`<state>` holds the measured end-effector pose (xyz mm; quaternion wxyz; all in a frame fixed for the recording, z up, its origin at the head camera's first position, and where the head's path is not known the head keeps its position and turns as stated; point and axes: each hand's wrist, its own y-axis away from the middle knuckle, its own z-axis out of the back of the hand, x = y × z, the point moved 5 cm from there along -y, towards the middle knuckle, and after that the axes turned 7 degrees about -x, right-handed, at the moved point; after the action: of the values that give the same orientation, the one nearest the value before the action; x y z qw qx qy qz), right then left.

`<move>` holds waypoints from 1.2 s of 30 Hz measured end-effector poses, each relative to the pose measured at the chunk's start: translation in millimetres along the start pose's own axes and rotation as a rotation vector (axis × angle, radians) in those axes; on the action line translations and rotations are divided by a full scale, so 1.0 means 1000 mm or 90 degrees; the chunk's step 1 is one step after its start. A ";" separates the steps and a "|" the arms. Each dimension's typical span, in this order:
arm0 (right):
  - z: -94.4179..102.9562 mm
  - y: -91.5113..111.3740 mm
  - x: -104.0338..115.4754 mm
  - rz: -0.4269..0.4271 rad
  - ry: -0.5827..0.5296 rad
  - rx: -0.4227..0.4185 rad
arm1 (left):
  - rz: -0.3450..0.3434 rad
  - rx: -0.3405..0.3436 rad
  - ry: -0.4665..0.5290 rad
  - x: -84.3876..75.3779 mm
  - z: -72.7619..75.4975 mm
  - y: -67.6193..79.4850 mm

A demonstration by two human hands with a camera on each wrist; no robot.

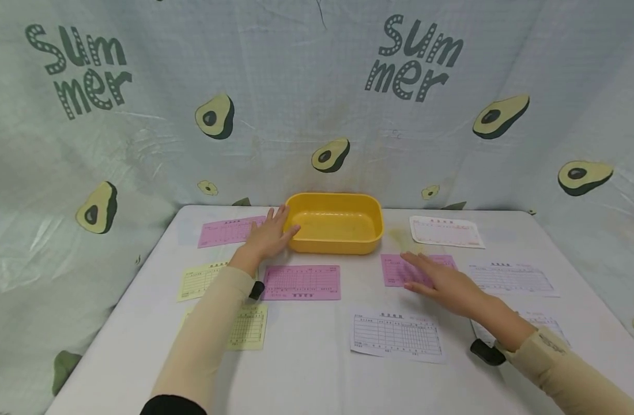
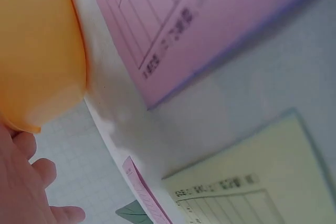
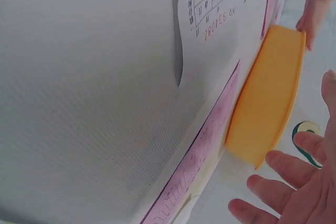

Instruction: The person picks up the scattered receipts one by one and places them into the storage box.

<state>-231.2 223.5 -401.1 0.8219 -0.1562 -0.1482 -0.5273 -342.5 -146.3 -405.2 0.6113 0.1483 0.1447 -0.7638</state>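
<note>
A yellow plastic tray point(image 1: 335, 246) stands at the back middle of the white table. My left hand point(image 1: 267, 235) is at its left rim, fingers spread and fairly straight; in the left wrist view the fingertips meet the tray's edge. Over the pink slip point(image 1: 392, 271) right of the tray hovers my right hand point(image 1: 441, 285), its fingers extended and nothing in them. Another pink slip point(image 1: 302, 282) lies in front of the tray, and a third pink slip point(image 1: 227, 232) sits partly behind the left hand.
Yellow slips point(image 1: 249, 328) lie at the left, partly under the left arm. Several white slips, among them a gridded one point(image 1: 397, 337) and a red-printed one point(image 1: 448, 231), lie at the right. An avocado-print curtain point(image 1: 275, 75) hangs behind the table.
</note>
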 end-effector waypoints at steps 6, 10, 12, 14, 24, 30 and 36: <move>0.002 0.007 0.004 0.033 0.006 0.004 | -0.002 0.002 -0.014 -0.001 -0.002 -0.002; 0.001 0.012 0.003 0.037 -0.007 0.019 | -0.007 0.002 -0.021 -0.002 -0.002 -0.003; 0.000 0.014 0.002 0.036 -0.025 0.032 | -0.008 0.002 -0.024 -0.002 -0.003 -0.004; -0.003 0.016 0.001 0.028 -0.050 0.051 | -0.007 0.002 -0.031 -0.002 -0.003 -0.004; -0.010 0.030 -0.005 -0.027 -0.137 0.132 | -0.010 0.000 -0.073 -0.001 -0.001 -0.001; -0.013 0.037 -0.009 -0.029 -0.167 0.146 | -0.010 0.002 -0.074 0.000 -0.002 -0.002; -0.020 0.041 -0.010 -0.021 -0.161 0.139 | -0.009 0.006 -0.076 -0.001 -0.002 -0.001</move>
<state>-196.3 240.1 -427.5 0.8002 -0.1286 -0.3094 -0.4974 -343.4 -144.2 -406.2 0.6131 0.1040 0.1053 -0.7760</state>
